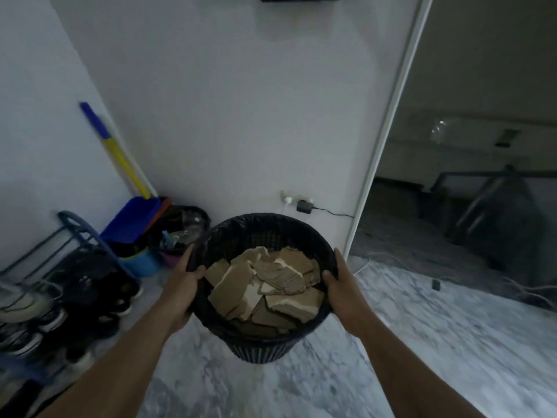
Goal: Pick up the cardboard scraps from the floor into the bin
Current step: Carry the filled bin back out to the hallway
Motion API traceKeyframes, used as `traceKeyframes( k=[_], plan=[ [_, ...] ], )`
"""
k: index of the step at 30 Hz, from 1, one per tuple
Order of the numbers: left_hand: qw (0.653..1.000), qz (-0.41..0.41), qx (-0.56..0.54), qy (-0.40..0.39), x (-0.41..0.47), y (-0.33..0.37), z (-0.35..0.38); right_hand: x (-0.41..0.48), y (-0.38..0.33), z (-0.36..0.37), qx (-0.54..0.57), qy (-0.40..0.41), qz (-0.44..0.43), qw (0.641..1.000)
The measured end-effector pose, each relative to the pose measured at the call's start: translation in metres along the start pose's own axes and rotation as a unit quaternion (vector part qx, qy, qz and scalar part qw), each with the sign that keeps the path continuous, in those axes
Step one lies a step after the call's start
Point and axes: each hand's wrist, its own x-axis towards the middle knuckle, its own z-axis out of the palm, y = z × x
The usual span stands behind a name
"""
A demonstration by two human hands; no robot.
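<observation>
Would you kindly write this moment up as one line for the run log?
left hand: grips bin rim | right hand: grips bin rim | scraps: in bin | floor: no scraps seen

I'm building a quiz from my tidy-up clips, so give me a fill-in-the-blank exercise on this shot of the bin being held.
1. The round black mesh bin is filled with torn brown ___ scraps.
2. The left hand and the right hand each grip the bin by its ___.
3. The blue plastic dustpan stands against the wall on the bin's ___ side.

Missing words: cardboard; rim; left.
</observation>
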Motion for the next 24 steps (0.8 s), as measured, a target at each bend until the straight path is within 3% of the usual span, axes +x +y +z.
traceKeyframes(
  k=[12,19,24],
  plan=[
    [0.991,-0.060,0.051,-0.105,0.371,-0.246,0.124,0.253,0.264,0.030,-0.008,0.153,0.037,0.987],
    [0.994,-0.028,0.060,-0.086,0.487,-0.376,0.189,0.356,0.407,0.039,-0.055,0.219,0.021,0.974],
    [0.992,-0.018,0.088,-0.091,0.539,-0.429,0.211,0.393,0.461,0.042,-0.053,0.233,0.051,0.970]
  ],
)
